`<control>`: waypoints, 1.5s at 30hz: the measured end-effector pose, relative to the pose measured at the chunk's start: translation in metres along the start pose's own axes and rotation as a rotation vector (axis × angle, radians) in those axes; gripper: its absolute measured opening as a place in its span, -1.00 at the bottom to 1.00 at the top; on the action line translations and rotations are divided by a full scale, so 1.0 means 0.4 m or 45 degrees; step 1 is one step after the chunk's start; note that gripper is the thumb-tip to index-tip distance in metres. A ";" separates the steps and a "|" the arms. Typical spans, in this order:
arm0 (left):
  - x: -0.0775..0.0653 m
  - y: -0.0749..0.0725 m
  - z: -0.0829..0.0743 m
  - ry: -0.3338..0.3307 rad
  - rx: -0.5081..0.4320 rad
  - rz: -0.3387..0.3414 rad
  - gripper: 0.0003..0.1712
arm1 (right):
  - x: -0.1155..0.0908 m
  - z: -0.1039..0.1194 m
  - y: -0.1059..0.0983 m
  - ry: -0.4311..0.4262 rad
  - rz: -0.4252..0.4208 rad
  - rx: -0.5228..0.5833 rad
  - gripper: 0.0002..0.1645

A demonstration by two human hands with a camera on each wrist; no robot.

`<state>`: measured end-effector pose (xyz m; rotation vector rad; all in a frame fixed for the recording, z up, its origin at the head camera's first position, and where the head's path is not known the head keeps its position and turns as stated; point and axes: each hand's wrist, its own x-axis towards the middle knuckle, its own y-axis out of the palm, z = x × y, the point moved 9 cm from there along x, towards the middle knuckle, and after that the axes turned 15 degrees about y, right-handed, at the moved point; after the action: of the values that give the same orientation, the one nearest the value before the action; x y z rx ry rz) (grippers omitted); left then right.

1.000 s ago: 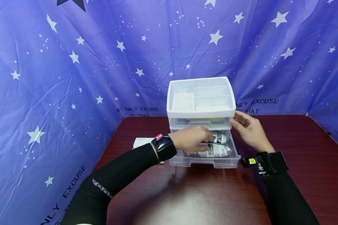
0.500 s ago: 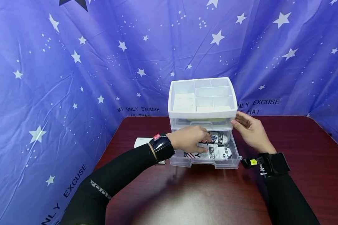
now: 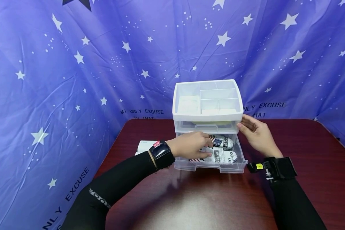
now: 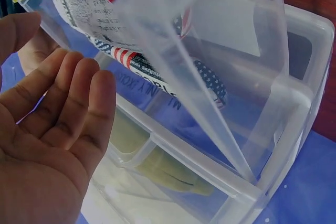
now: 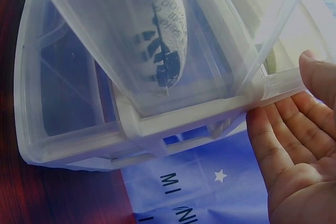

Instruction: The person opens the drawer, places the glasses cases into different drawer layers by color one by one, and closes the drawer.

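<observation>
A white and clear plastic drawer unit (image 3: 207, 118) stands on the table with its middle or lower drawer (image 3: 212, 165) pulled out. Two rolled-up cloths with newspaper and flag print lie side by side in it: a front roll (image 3: 227, 156) and a back roll (image 3: 225, 141). Over the drawer's left part hovers my left hand (image 3: 191, 145); its loosely bent fingers hold nothing, and the left wrist view shows a gap between fingertips and the rolls (image 4: 100, 14). My right hand (image 3: 258, 135) rests against the unit's right side, fingers (image 5: 299, 124) fairly straight along it and thumb near the front corner.
A shut upper drawer (image 3: 187, 126) holds something yellowish-green (image 4: 170, 171). Divided compartments (image 3: 219, 93) form the unit's top. A white object (image 3: 147, 145) lies left of the unit, partly behind my left forearm. A blue star-printed curtain (image 3: 149, 57) hangs behind the table (image 3: 201, 204).
The front roll, blurred a second ago, now lies still with its print readable. My left hand has drawn slightly left, away from the rolls. The right hand stays at the unit's side.
</observation>
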<state>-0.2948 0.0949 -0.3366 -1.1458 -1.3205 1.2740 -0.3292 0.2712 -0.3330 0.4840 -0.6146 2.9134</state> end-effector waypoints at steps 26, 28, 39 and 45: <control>-0.041 -0.016 -0.166 0.241 0.483 -0.415 -0.58 | 0.003 -0.002 0.004 0.005 0.014 0.021 -0.55; -0.045 -0.008 -0.177 0.223 0.571 -0.421 -0.56 | 0.002 -0.002 0.004 0.006 0.011 0.020 -0.55; -0.061 0.039 -0.246 0.239 1.116 -0.461 -0.60 | 0.001 -0.008 0.000 -0.008 0.014 0.056 -0.53; -0.073 0.035 -0.292 0.328 1.194 -0.583 -0.66 | 0.022 -0.053 0.001 -0.009 0.019 0.053 -0.53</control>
<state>-0.1750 0.0803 -0.3490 -0.2974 -0.5914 1.1346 -0.3435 0.2803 -0.3484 0.4969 -0.5615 2.9454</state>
